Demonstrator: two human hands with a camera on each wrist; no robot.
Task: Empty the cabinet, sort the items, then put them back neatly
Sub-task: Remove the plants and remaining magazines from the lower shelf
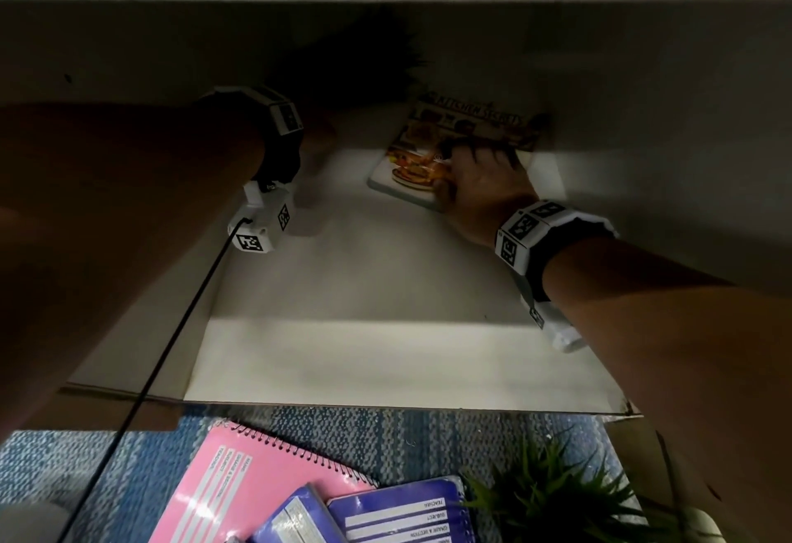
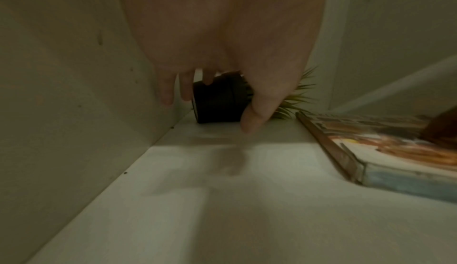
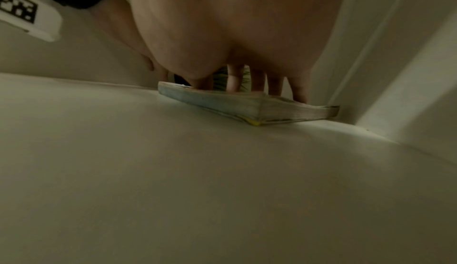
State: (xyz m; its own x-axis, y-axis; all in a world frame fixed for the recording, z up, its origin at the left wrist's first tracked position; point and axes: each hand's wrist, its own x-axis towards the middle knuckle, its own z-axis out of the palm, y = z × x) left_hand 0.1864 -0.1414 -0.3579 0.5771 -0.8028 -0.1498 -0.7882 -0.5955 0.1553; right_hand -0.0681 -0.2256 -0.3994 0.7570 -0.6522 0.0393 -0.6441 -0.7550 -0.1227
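Inside the white cabinet shelf [image 1: 385,285], a "Kitchen Secrets" cookbook [image 1: 428,144] lies flat at the back right. My right hand [image 1: 475,165] rests on its cover, and the right wrist view shows the fingers [image 3: 233,80] straight on top of the book [image 3: 222,104]. My left hand [image 1: 315,135] reaches into the dark back left corner. There a black pot [image 2: 217,102] lies on its side, its spiky green plant [image 2: 294,100] pointing right. The left hand [image 2: 210,104] is spread around the pot, thumb [image 2: 254,116] in front of it. I cannot tell whether it touches.
The cabinet's left wall [image 2: 61,92] stands close beside my left hand. On the blue rug [image 1: 385,435] in front of the cabinet lie a pink spiral notebook [image 1: 257,487], two blue notebooks [image 1: 398,517] and another green plant [image 1: 553,495].
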